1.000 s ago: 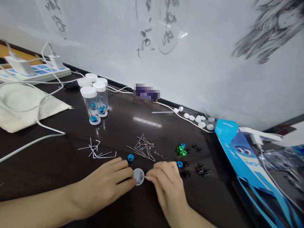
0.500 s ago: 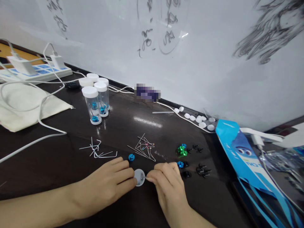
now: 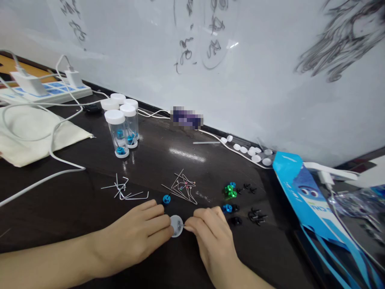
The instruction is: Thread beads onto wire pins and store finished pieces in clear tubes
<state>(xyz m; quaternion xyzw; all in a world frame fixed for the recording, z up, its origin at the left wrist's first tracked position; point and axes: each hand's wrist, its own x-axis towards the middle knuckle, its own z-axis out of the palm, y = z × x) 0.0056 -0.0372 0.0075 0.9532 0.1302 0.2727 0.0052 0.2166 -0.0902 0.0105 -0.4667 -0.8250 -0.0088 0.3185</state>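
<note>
My left hand lies on the dark table with its fingers closed round a small clear vial, whose round mouth faces the camera. My right hand sits just right of the vial, fingers pinched on something thin at the vial's mouth; I cannot make out what it is. A blue bead lies just beyond my left fingers. A heap of thin metal pins lies behind the vial.
Capped vials with blue pieces stand at the back left. Bent metal wires lie left of centre. Green and blue beads and black parts lie to the right. A blue packet, white caps, a cloth bag and a power strip ring the table.
Both hands stay almost still on the vial. The vial's mouth looks a little smaller and more turned. The view has shifted very slightly.
</note>
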